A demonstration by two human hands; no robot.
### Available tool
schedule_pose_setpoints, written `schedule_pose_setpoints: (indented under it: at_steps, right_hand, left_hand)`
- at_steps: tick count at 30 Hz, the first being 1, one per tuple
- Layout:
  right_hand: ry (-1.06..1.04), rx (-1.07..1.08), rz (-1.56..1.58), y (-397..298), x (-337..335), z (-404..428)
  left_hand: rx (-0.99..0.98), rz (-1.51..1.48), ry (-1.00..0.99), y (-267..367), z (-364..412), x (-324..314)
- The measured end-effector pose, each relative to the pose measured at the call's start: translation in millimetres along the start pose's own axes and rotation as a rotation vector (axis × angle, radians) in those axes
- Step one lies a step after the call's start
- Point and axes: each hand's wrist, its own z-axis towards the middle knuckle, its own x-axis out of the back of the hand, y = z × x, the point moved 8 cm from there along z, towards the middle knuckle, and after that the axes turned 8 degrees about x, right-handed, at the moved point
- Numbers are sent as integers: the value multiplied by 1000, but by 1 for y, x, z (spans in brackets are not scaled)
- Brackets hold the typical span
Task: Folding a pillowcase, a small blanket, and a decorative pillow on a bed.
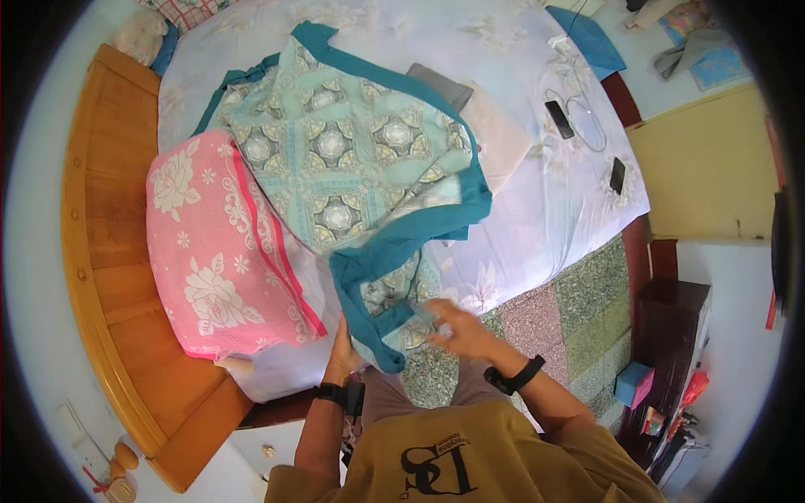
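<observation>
A teal-bordered patterned fabric cover (333, 141), perhaps a quilt cover, spreads over the bed and hangs past its near edge toward me. My left hand (343, 351) grips the hanging teal border from the left, its fingers partly hidden behind the cloth. On the other side, my right hand (462, 331) is blurred, with its fingers curled at a loose part of the same fabric; whether it pinches the cloth is unclear. Left of the cover, a pink flowered towel cloth (214, 283) lies over a bulky form, probably a pillow.
The floral-sheeted bed (541, 220) has a wooden headboard (116, 264) at the left. A black phone (560, 119), a white cable (591, 135) and a second dark device (617, 176) lie at the right. Folded grey cloth (440, 85) sits behind the cover. A dark cabinet (666, 314) stands beyond the tiled floor (534, 320).
</observation>
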Motion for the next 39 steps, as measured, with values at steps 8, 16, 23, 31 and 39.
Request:
schedule_pose_setpoints:
  at_steps: [8,16,23,31,39]
  right_hand:
    - [591,-611,886,229,100,7]
    - [586,-450,264,283,174,96]
    - [450,-357,435,286,134,80]
    - [506,-592,989,257,122,62]
    - [477,-652,892,248,82,60]
  left_hand:
    - [-313,14,743,-8,8,125]
    - [-1183,1763,586,56,90,-157]
    - [-1186,1926,371,51,227,-216]
    - [-1002,2214,429,53,253,-198]
    - [-1030,1824,522,81,240,-199]
